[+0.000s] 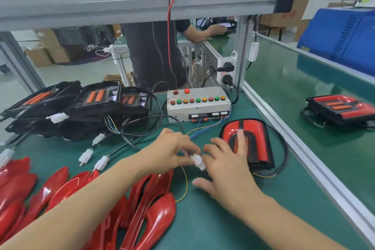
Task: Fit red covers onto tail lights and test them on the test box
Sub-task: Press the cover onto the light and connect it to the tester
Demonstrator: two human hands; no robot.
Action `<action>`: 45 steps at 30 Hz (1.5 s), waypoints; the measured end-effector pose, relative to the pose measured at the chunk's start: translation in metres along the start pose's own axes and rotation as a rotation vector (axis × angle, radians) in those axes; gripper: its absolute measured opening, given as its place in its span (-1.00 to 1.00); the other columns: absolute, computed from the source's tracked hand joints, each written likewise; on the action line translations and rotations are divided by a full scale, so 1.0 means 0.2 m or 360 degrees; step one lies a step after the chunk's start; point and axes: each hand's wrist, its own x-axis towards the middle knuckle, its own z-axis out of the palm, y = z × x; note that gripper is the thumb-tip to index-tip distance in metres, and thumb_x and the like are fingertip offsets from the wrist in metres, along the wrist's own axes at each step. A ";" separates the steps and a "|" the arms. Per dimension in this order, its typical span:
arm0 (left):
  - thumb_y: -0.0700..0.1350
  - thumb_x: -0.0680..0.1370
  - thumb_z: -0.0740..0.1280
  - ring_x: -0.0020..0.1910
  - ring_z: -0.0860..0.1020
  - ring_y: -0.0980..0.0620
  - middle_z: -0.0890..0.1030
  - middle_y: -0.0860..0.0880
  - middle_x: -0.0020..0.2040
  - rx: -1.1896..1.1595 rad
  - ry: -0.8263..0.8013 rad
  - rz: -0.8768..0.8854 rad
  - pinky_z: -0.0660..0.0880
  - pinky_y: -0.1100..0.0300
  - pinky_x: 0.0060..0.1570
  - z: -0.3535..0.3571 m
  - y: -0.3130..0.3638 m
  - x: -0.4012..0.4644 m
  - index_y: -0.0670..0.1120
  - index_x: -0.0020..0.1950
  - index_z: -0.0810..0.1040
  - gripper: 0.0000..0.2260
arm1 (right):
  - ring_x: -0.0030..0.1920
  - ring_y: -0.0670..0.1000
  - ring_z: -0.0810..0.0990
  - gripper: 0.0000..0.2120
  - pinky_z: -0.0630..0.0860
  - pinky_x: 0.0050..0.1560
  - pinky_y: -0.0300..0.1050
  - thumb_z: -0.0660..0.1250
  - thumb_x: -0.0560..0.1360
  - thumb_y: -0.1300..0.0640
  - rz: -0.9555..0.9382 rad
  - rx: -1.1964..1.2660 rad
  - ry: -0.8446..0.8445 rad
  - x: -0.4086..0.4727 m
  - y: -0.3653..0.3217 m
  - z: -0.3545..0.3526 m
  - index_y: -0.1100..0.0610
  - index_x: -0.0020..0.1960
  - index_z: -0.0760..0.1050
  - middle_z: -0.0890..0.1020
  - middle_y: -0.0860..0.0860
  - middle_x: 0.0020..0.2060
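Mating white connector (197, 160) near covered tail light (248, 144)
Left hand (172, 149) and right hand (225, 168) both pinching connector halves; test box (197, 105) just beyond, spare red covers (85, 199) near left

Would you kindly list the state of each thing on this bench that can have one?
white connector: pinched between both hands.
left hand: grips the connector.
right hand: grips the connector, one finger straight.
covered tail light: red cover fitted, lying flat.
uncovered tail lights: stacked, no covers.
red covers: loose, piled.
test box: one top red button glowing.
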 end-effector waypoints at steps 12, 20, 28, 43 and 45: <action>-0.16 0.52 0.33 -0.08 0.60 0.02 0.61 0.08 -0.18 0.0824 0.0411 0.0411 0.20 0.00 0.24 0.01 -0.05 -0.01 -0.03 0.02 0.62 -0.88 | -0.12 0.13 0.62 -0.85 0.27 0.28 0.40 0.56 0.32 0.12 0.0124 0.0090 0.0248 0.00 0.00 0.02 0.17 -0.27 0.64 0.61 0.01 -0.32; 0.05 0.45 0.33 0.38 0.28 0.15 0.37 0.16 0.39 0.0361 0.0118 -0.0065 0.00 0.15 0.40 0.03 -0.04 0.08 0.07 0.39 0.41 -0.50 | 0.31 -0.12 0.28 -0.83 -0.17 0.45 0.01 0.35 0.49 -0.09 0.0689 0.0843 0.0456 -0.08 0.16 -0.03 -0.01 -0.19 0.55 0.44 -0.16 0.17; 0.08 0.54 0.29 0.14 0.47 0.02 0.49 0.02 0.13 -0.0774 -0.0068 -0.0872 0.34 0.19 0.11 0.12 0.27 0.32 0.00 0.23 0.46 -0.69 | 0.47 0.10 0.27 0.10 0.24 0.44 0.09 0.48 0.29 -0.25 0.1583 0.1975 -0.0037 -0.05 0.36 -0.03 0.09 0.57 -0.08 0.18 0.05 0.53; 0.07 0.63 0.14 0.04 0.49 0.32 0.51 0.26 0.14 -0.1364 0.0067 -0.0814 0.34 0.30 0.07 0.21 0.18 0.32 0.19 0.10 0.49 -0.85 | -0.20 0.03 0.69 -0.86 0.62 -0.25 -0.12 0.35 0.50 0.22 0.1311 0.2942 0.0803 -0.09 0.61 -0.15 0.17 0.05 0.54 0.71 0.10 -0.16; 0.07 0.62 0.17 0.19 0.42 0.29 0.42 0.26 0.26 -0.1078 -0.0107 -0.0748 0.28 0.31 0.23 0.24 0.14 0.30 0.17 0.28 0.42 -0.76 | -0.15 0.04 0.69 -0.89 0.62 -0.21 -0.13 0.34 0.51 0.21 0.1306 0.2892 0.1205 -0.09 0.73 -0.21 0.13 0.04 0.51 0.68 0.11 -0.09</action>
